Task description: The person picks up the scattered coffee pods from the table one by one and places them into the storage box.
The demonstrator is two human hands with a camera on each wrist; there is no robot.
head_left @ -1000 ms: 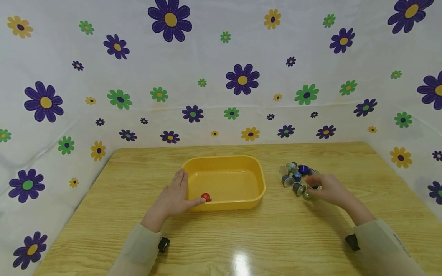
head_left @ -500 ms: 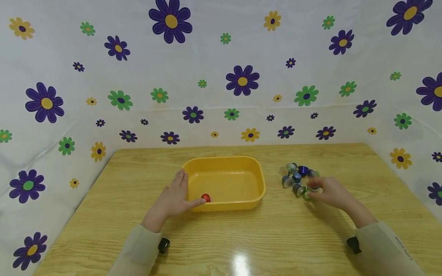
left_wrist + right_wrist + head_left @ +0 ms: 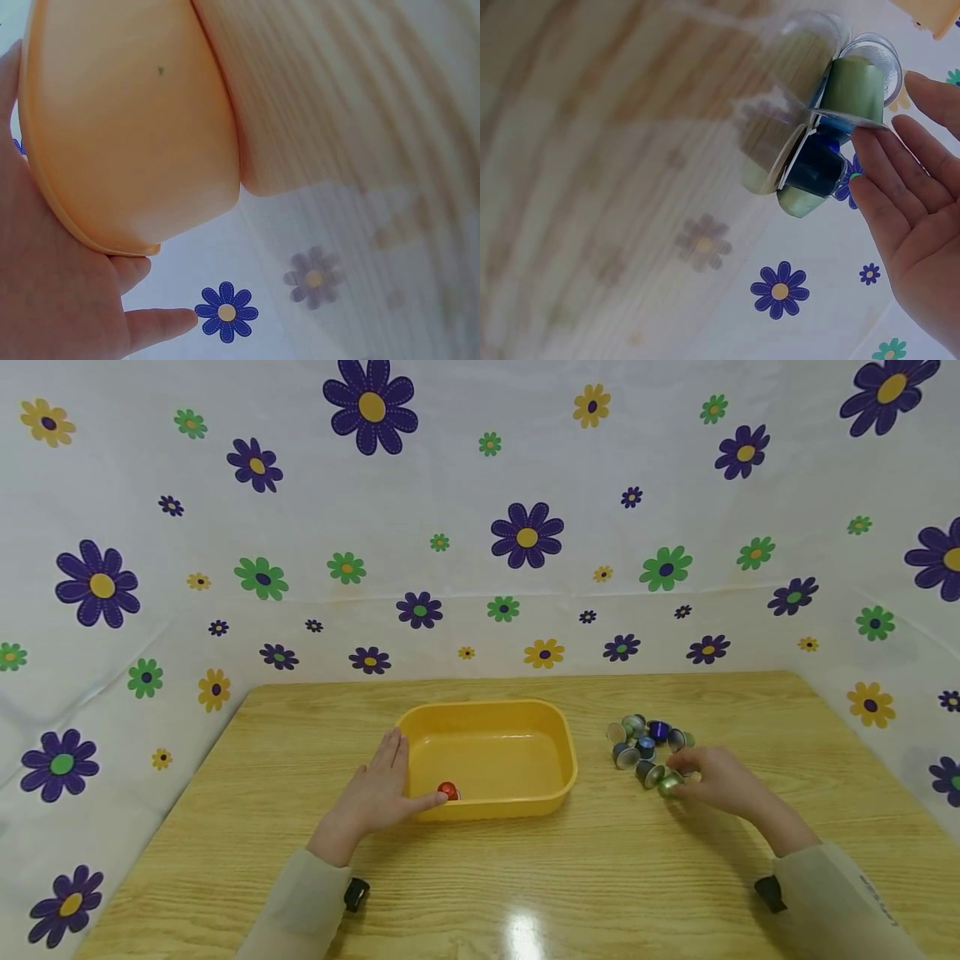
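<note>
My left hand (image 3: 375,789) rests along the left end of the yellow tray (image 3: 566,777), fingers straight against the outside and thumb stretched over the front rim. Just behind that thumb, a red coffee capsule (image 3: 447,790) lies in the tray. At the near right of a capsule cluster, my right hand (image 3: 716,779) reaches a light green coffee capsule (image 3: 669,784). In the right wrist view, fingertips meet the foil rim of this green capsule (image 3: 855,86), while the thumb stands apart to one side. A dark blue capsule (image 3: 814,166) lies beside it.
Other coffee capsules lie close around: a dark one (image 3: 648,773), a purple-blue one (image 3: 658,730), a light blue one (image 3: 645,746) and several with silver lids showing. The wooden table (image 3: 480,868) ends at a flower-print sheet (image 3: 450,568) behind and at the sides.
My right hand has shifted slightly right and nearer at the cluster. More of the light green capsule now shows beside the fingertips. My left hand, tray and red capsule keep their places.
</note>
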